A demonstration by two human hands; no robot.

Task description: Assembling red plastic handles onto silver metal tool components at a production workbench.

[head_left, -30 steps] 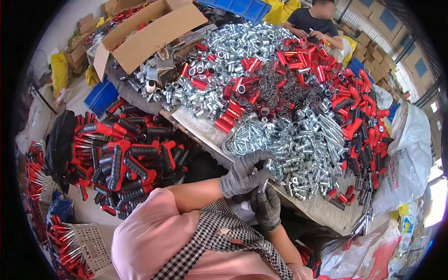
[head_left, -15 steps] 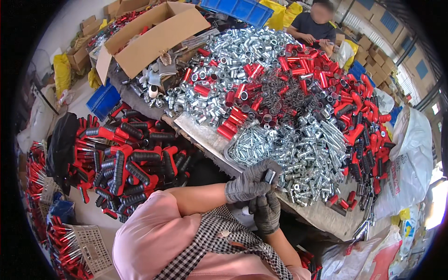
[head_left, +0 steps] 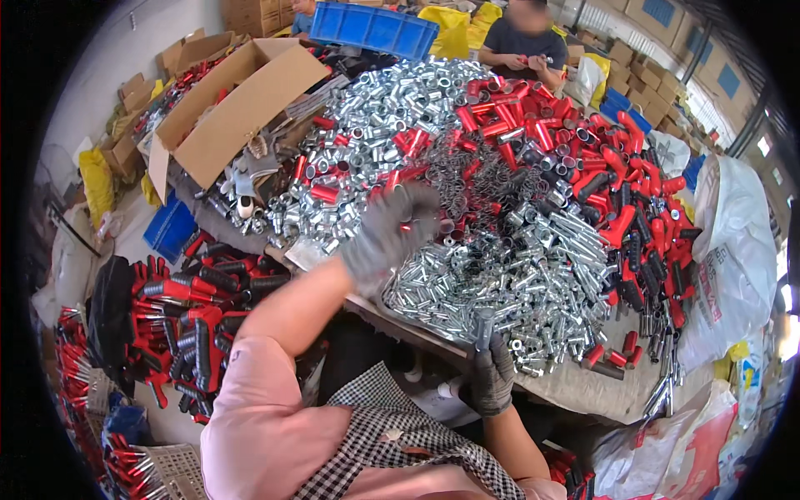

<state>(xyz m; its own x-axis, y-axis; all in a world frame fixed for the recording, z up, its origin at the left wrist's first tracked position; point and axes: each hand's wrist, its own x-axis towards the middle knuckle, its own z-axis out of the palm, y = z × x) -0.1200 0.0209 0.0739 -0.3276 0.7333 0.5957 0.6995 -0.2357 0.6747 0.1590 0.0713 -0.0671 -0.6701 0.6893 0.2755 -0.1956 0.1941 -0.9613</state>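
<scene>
Left hand [head_left: 390, 237]: is hovering, gloved in grey and blurring, above the parts heap.
Left fingers [head_left: 427, 208]: are curling inward; whether they are gripping anything, cannot tell.
Right hand [head_left: 490, 382]: is closing its gloved fingers narrowly around a metal part [head_left: 484, 327].
Metal part position: is projecting upward from the right fingertips, near the table edge.
Silver pins [head_left: 429, 287]: are lying between the two sets of fingers.
Springs [head_left: 454, 179]: are tangling just beyond and right of the left fingers.
Silver collars [head_left: 375, 108]: are spreading beyond the left fingers.
Red-and-black handles [head_left: 202, 350]: are piling well left of the right fingers.
</scene>
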